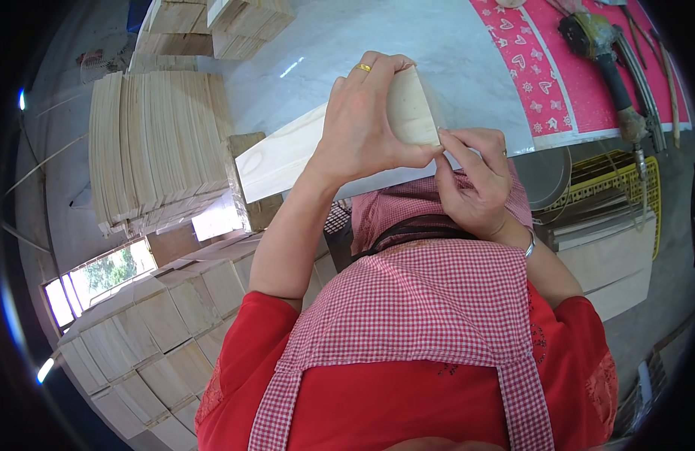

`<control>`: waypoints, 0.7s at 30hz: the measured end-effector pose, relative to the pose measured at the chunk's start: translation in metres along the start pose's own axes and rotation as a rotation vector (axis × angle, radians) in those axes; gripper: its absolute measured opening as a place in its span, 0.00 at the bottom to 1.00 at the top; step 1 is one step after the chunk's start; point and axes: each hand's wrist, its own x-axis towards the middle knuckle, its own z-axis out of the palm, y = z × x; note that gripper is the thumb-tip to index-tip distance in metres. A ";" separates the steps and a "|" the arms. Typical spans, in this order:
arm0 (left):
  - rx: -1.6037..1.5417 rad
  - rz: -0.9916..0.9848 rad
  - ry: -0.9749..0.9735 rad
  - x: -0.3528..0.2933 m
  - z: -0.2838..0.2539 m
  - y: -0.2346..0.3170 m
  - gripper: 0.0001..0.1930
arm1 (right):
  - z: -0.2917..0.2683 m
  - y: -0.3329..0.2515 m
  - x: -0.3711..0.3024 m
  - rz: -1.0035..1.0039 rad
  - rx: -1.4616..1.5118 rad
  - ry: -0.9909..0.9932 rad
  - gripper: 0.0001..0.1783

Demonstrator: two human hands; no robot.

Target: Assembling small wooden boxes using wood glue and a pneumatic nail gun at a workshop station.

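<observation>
A pale wooden box lies at a slant near the front edge of the table, its long side reaching left. My left hand is spread across its right end, fingers over the far edge and thumb along the near edge, gripping it. At the near right corner, my right hand pinches with thumb and forefinger, the tips touching the wood. Whether a small piece sits between those fingertips cannot be made out. My left palm hides part of the box.
A tall stack of thin boards stands at left, with wooden blocks behind. An air nail gun with a hose lies on pink patterned cloth at right. Beyond my right arm are a yellow crate and panels. Stacked boxes fill the lower left.
</observation>
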 end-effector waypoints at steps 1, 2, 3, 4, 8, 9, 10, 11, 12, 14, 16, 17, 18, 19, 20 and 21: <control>-0.002 -0.001 -0.004 0.001 0.000 0.000 0.42 | 0.000 0.000 0.001 -0.004 0.000 0.000 0.27; -0.004 -0.002 -0.007 0.001 -0.001 0.000 0.42 | 0.000 -0.001 0.001 0.010 0.011 -0.003 0.27; -0.010 -0.004 -0.009 0.001 0.000 0.000 0.42 | -0.001 -0.001 0.001 0.025 0.020 -0.011 0.27; -0.012 -0.003 -0.004 0.002 0.000 0.000 0.42 | -0.002 -0.002 0.001 0.040 0.029 -0.018 0.27; -0.030 0.026 0.025 0.004 0.002 0.000 0.42 | -0.012 -0.003 0.002 0.079 0.041 -0.125 0.27; -0.023 0.019 0.019 0.004 0.003 -0.001 0.42 | -0.018 -0.002 0.006 0.071 0.036 -0.133 0.27; -0.018 0.005 0.019 0.001 0.002 -0.001 0.42 | -0.027 -0.002 0.016 0.045 -0.037 -0.171 0.27; -0.014 -0.010 0.022 -0.001 0.003 -0.001 0.42 | -0.038 -0.003 0.028 0.018 -0.111 -0.209 0.27; -0.023 -0.020 0.044 -0.002 0.002 -0.002 0.42 | -0.048 -0.001 0.038 -0.012 -0.184 -0.249 0.27; 0.000 -0.015 0.045 -0.003 0.002 -0.001 0.42 | -0.090 0.035 0.061 0.007 -0.577 -0.110 0.28; -0.005 -0.036 0.077 -0.005 0.003 0.000 0.42 | -0.140 0.065 0.084 0.040 -0.942 -0.157 0.31; 0.006 -0.029 0.070 -0.005 0.004 0.001 0.42 | -0.163 0.079 0.088 0.136 -1.069 -0.238 0.33; 0.013 -0.020 0.064 -0.003 0.005 0.001 0.42 | -0.182 0.091 0.090 0.232 -1.203 -0.316 0.36; 0.024 -0.014 0.056 -0.003 0.006 0.001 0.42 | -0.194 0.101 0.092 0.199 -1.216 -0.333 0.36; 0.005 -0.033 0.087 -0.004 0.006 0.000 0.42 | -0.203 0.110 0.093 0.247 -1.230 -0.412 0.36; 0.000 -0.026 0.081 -0.005 0.006 0.000 0.42 | -0.209 0.117 0.096 0.295 -1.246 -0.490 0.36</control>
